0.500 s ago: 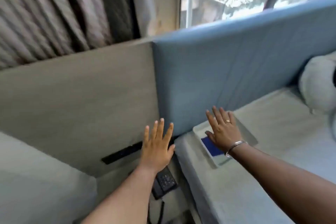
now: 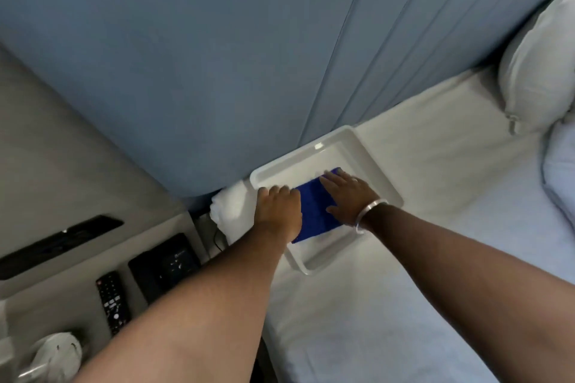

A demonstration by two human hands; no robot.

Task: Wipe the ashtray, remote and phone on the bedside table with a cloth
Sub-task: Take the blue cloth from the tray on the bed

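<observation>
A blue cloth (image 2: 312, 211) lies in a white tray (image 2: 370, 162) on the bed. My right hand (image 2: 348, 196) rests flat on the cloth's right side with its fingers spread. My left hand (image 2: 278, 211) covers the cloth's left edge, fingers curled down onto it. On the bedside table (image 2: 74, 295) at the lower left lie a black remote (image 2: 112, 301) and a black phone (image 2: 165, 261). A white round ashtray (image 2: 57, 351) sits at the table's near corner. Neither hand touches these.
The blue padded headboard (image 2: 249, 56) rises behind the tray. A rolled white towel (image 2: 228, 208) sits between the tray and the table. A pillow (image 2: 538, 71) lies at the right. A black panel (image 2: 59, 242) is set in the grey wall above the table.
The view has tilted down. My left hand has moved right from above the phone onto the cloth and curled its fingers. My right hand has settled flat on the cloth.
</observation>
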